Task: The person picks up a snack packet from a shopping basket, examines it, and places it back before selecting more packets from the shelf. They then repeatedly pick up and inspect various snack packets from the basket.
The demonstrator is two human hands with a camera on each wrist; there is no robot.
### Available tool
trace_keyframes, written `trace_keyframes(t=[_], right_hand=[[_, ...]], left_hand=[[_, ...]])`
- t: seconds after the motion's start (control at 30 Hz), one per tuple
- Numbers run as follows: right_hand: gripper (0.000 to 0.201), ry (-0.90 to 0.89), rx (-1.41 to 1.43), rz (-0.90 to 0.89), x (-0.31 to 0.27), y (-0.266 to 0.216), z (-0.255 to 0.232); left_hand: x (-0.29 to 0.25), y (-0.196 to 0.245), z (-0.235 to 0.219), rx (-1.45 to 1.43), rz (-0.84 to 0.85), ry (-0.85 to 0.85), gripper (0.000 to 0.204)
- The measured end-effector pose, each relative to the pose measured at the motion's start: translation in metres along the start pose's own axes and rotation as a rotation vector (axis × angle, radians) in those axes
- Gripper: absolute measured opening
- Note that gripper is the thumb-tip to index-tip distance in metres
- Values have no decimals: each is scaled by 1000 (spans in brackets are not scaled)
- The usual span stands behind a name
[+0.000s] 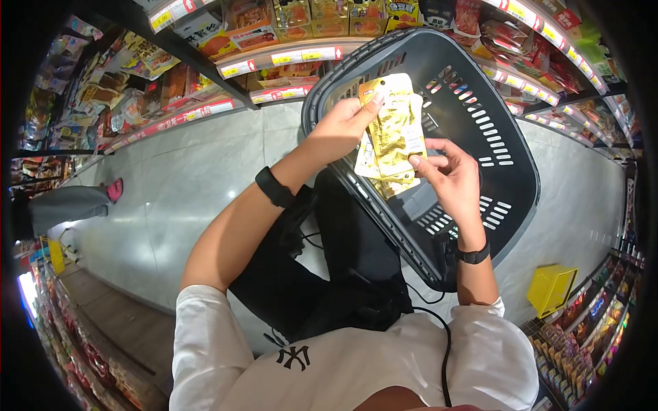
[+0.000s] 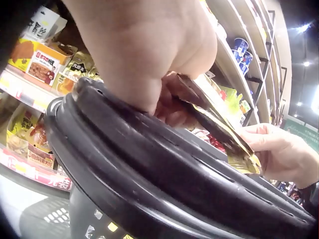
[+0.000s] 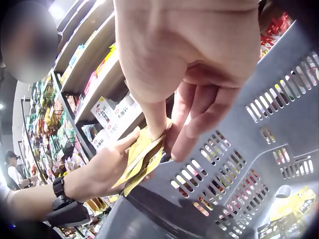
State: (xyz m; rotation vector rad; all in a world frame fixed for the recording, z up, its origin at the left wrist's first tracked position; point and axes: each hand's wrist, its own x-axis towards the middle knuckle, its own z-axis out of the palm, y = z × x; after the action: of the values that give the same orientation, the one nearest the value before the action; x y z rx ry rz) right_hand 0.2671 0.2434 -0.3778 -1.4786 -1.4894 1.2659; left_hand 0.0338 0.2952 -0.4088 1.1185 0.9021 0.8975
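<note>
Several flat gold-yellow packets [image 1: 394,133] are fanned together above the dark grey basket [image 1: 510,198]. The left hand [image 1: 343,127] grips their upper left side, thumb on top. At their lower right edge, the right hand [image 1: 452,179] pinches them between thumb and fingers. In the left wrist view the left hand [image 2: 149,55] holds the packets [image 2: 219,124] over the basket's rim [image 2: 149,149], and the right hand [image 2: 284,152] is at their far end. The right wrist view shows the packets [image 3: 144,157] edge-on under the right hand [image 3: 194,74]; more yellow packages [image 3: 294,206] lie in the basket.
Shelves of packaged snacks [image 1: 329,24] stand beyond the basket and along both sides. A yellow basket [image 1: 552,289] is on the floor at right. Another person's leg [image 1: 68,209] shows at left. A black cable [image 1: 449,342] runs down the white shirt.
</note>
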Motion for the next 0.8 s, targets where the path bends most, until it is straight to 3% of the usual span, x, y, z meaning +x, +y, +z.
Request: trace_keyframes(t=[0.3, 0.8], right_hand=[[42, 0, -135, -19, -3, 0, -2], [43, 12, -93, -28, -9, -1, 1]], left_hand=[[-2, 5, 4, 21, -7, -28, 51], [-5, 9, 2, 41, -25, -71, 47]])
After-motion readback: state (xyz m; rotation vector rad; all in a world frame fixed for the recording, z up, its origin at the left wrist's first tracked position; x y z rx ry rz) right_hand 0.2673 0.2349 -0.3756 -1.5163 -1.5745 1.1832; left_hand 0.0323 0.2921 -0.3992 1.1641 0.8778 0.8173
